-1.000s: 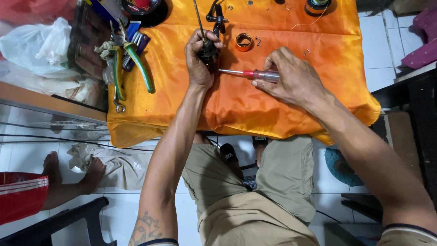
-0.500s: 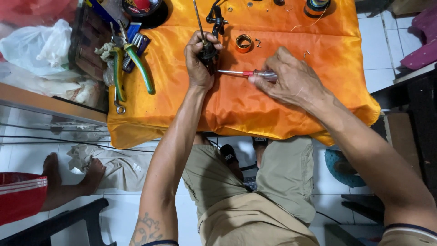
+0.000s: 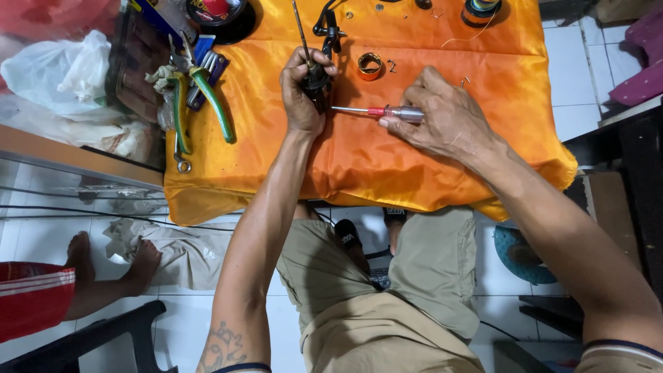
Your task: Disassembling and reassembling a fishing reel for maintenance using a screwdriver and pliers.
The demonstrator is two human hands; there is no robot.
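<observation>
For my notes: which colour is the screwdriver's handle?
The screwdriver handle is red and clear, seen in the head view.

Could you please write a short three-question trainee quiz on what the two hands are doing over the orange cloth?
1. True or false: the left hand holds a small black device upright on the orange satin cloth.
2. Which tool does the right hand hold? A) green-handled pliers B) a slim screwdriver with a red collar and clear handle C) a spool.
3. Fill in: the green-handled pliers lie on the cloth's ____ side as pictured.

Key: 1 true; 2 B; 3 left.
</observation>
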